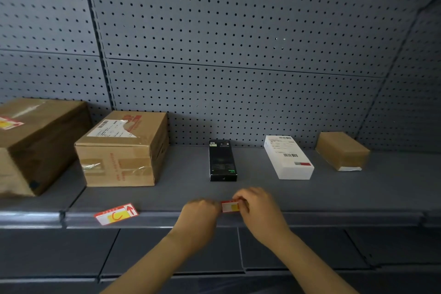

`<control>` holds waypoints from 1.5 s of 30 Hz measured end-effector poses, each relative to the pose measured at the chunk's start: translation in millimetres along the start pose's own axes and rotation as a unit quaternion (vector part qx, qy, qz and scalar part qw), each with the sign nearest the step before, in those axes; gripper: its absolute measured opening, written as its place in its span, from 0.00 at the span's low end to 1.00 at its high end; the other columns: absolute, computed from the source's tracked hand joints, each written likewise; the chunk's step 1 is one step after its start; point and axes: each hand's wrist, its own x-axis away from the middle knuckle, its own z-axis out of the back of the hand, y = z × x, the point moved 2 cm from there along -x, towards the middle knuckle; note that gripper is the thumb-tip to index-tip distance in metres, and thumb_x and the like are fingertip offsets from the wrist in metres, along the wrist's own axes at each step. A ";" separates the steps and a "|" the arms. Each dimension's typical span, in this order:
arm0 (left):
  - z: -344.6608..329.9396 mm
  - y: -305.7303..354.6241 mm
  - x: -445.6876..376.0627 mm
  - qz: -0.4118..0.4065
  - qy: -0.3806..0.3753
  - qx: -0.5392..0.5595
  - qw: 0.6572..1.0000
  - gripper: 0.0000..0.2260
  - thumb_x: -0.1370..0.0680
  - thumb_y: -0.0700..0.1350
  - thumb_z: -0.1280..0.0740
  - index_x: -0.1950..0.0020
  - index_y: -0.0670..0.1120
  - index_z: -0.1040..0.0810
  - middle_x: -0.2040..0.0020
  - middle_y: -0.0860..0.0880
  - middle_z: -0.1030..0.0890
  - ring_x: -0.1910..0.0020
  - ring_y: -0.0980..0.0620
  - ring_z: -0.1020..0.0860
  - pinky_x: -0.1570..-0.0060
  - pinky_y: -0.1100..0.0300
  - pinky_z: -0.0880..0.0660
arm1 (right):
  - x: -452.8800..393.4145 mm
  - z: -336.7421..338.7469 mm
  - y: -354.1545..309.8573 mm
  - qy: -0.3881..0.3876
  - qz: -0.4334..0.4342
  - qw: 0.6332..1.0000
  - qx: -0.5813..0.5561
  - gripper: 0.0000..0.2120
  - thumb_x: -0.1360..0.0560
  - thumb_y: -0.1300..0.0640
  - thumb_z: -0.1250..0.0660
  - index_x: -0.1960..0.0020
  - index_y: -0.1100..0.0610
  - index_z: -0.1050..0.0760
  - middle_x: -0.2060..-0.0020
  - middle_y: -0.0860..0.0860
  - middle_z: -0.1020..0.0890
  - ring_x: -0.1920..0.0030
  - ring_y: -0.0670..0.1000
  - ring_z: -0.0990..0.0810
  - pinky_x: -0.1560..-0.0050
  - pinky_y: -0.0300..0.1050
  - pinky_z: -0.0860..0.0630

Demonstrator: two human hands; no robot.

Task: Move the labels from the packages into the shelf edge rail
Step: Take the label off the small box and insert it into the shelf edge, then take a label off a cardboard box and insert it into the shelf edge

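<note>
Both hands at shelf edge rail (334,218), left hand (199,216) and right hand (259,210) pinching red-yellow label (229,206) between them, in front of black box (222,161). Second label (116,213) tilted on rail, left.

A red-and-yellow label (229,206) sits at the shelf edge rail (334,218); another label (116,214) lies tilted on it.

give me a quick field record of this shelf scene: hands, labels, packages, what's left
left hand: pinching left end of held label
right hand: pinching its right end
held label: red, white and yellow, at shelf edge rail, in front of black box
second label: lies tilted at the rail, below taped carton
label on package: one on large carton, far left
other packages: white box, small brown parcel
</note>
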 end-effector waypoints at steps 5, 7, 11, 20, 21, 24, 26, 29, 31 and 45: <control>0.2 -1.9 1.7 0.001 -0.004 0.020 1.000 0.13 0.23 0.38 0.42 0.43 0.46 0.22 0.45 0.45 0.19 0.48 0.43 0.21 0.49 0.51 0.23 | -1.2 -1.4 -0.6 -0.029 0.042 0.999 0.013 0.08 0.23 0.61 0.39 0.50 0.55 0.21 0.52 0.50 0.20 0.50 0.50 0.25 0.49 0.44 0.28; -0.8 -2.8 3.7 0.003 0.000 0.033 0.999 0.13 0.22 0.38 0.42 0.43 0.47 0.22 0.46 0.46 0.19 0.48 0.44 0.21 0.50 0.53 0.24 | -2.9 -4.3 -1.0 -0.055 0.049 0.997 0.026 0.09 0.23 0.62 0.38 0.49 0.57 0.20 0.51 0.52 0.21 0.48 0.51 0.26 0.49 0.46 0.28; -2.0 -2.9 5.7 0.007 0.006 0.055 0.998 0.14 0.22 0.38 0.41 0.41 0.48 0.22 0.44 0.47 0.19 0.47 0.45 0.21 0.48 0.55 0.24 | -6.6 -10.8 -1.9 -0.084 0.038 0.996 0.013 0.07 0.24 0.62 0.36 0.49 0.58 0.20 0.50 0.53 0.24 0.47 0.51 0.28 0.50 0.47 0.27; 11.8 -9.9 13.6 0.017 -0.006 0.083 0.996 0.11 0.22 0.41 0.40 0.45 0.48 0.21 0.44 0.46 0.19 0.47 0.44 0.21 0.48 0.52 0.23 | -12.2 -9.3 -5.0 -0.116 0.066 0.988 0.071 0.14 0.23 0.56 0.37 0.38 0.53 0.27 0.42 0.50 0.25 0.39 0.52 0.31 0.41 0.45 0.31; 15.9 -14.3 15.9 0.030 -0.001 0.088 0.996 0.10 0.22 0.42 0.40 0.46 0.48 0.21 0.45 0.46 0.19 0.47 0.43 0.21 0.48 0.52 0.23 | -14.2 -7.7 -8.6 -0.115 0.074 0.988 0.076 0.15 0.23 0.54 0.37 0.37 0.53 0.28 0.41 0.50 0.25 0.39 0.52 0.32 0.40 0.46 0.32; 30.4 -31.2 26.1 0.070 0.023 0.084 0.994 0.10 0.23 0.44 0.40 0.46 0.49 0.22 0.44 0.48 0.19 0.46 0.45 0.21 0.48 0.53 0.23 | -22.4 -3.4 -27.8 -0.092 0.115 0.985 0.086 0.13 0.22 0.53 0.39 0.39 0.53 0.27 0.41 0.50 0.25 0.39 0.52 0.33 0.39 0.47 0.33; 42.0 -43.7 37.1 0.106 0.047 0.074 0.990 0.10 0.23 0.44 0.40 0.46 0.50 0.22 0.44 0.48 0.19 0.46 0.44 0.22 0.48 0.54 0.24 | -28.6 -5.0 -45.1 -0.084 0.145 0.982 0.082 0.12 0.22 0.53 0.40 0.40 0.53 0.26 0.43 0.50 0.24 0.40 0.53 0.32 0.40 0.48 0.33; 57.1 -65.4 60.8 0.179 0.082 0.051 0.979 0.11 0.23 0.44 0.41 0.44 0.52 0.22 0.44 0.47 0.19 0.46 0.43 0.21 0.49 0.55 0.25 | -36.1 -17.8 -73.5 -0.088 0.177 0.979 0.042 0.11 0.22 0.53 0.40 0.42 0.52 0.25 0.44 0.49 0.23 0.41 0.52 0.31 0.41 0.47 0.32; 63.7 -82.2 80.8 0.216 0.092 0.035 0.971 0.11 0.23 0.43 0.40 0.44 0.52 0.22 0.44 0.48 0.19 0.46 0.44 0.21 0.49 0.55 0.26 | -38.7 -31.6 -93.5 -0.098 0.197 0.975 0.010 0.10 0.22 0.53 0.39 0.42 0.52 0.24 0.44 0.48 0.23 0.41 0.51 0.31 0.41 0.46 0.31; 101.5 -219.8 253.3 0.385 0.145 -0.013 0.911 0.11 0.22 0.45 0.41 0.43 0.50 0.23 0.44 0.51 0.20 0.46 0.47 0.22 0.48 0.54 0.25 | -54.7 -122.6 -300.3 -0.130 0.340 0.924 -0.115 0.08 0.23 0.56 0.39 0.46 0.51 0.23 0.51 0.47 0.19 0.47 0.51 0.27 0.47 0.46 0.29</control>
